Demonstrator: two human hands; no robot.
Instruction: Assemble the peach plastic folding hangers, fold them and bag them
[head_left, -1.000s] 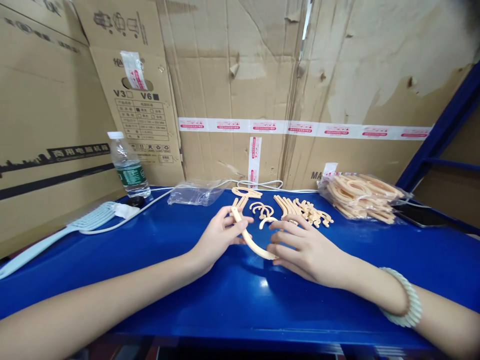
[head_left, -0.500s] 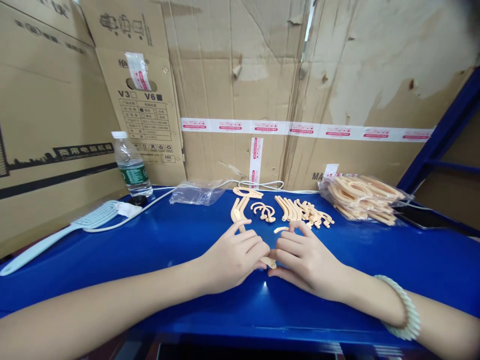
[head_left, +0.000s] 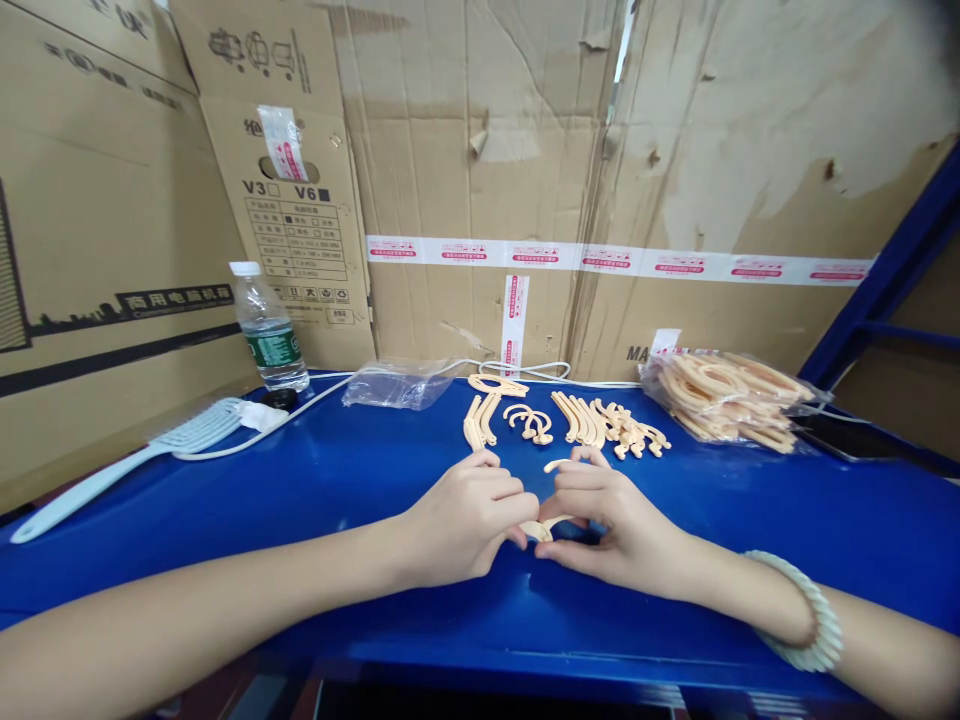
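Near the front of the blue table, my left hand (head_left: 472, 515) is closed on a beige curved piece (head_left: 534, 531) whose end shows at the fingertips. My right hand (head_left: 619, 515) faces it, thumb and fingers pinching a second, thinner beige curved piece (head_left: 556, 521) against that end. Whether the two pieces are joined cannot be made out, since fingers cover most of both. Just beyond the right fingertips shows another small curved piece (head_left: 555, 465). Further back lie long curved strips (head_left: 480, 420), small hooks (head_left: 529, 422), more strips (head_left: 577, 418) and a pile of hooks (head_left: 630, 430).
A beige looped piece (head_left: 496, 385) and a clear plastic bag (head_left: 397, 385) lie by a white cable (head_left: 480, 366). Bagged beige parts (head_left: 727, 395) sit at right, beside a dark flat device (head_left: 847, 438). Leftward are a water bottle (head_left: 274, 340) and hairbrush (head_left: 150, 452). Cardboard (head_left: 465, 180) stands behind.
My left fingers have curled in, and the long part that stuck out past them no longer shows. My right thumb and fingers have spread a little, revealing the thin curved piece.
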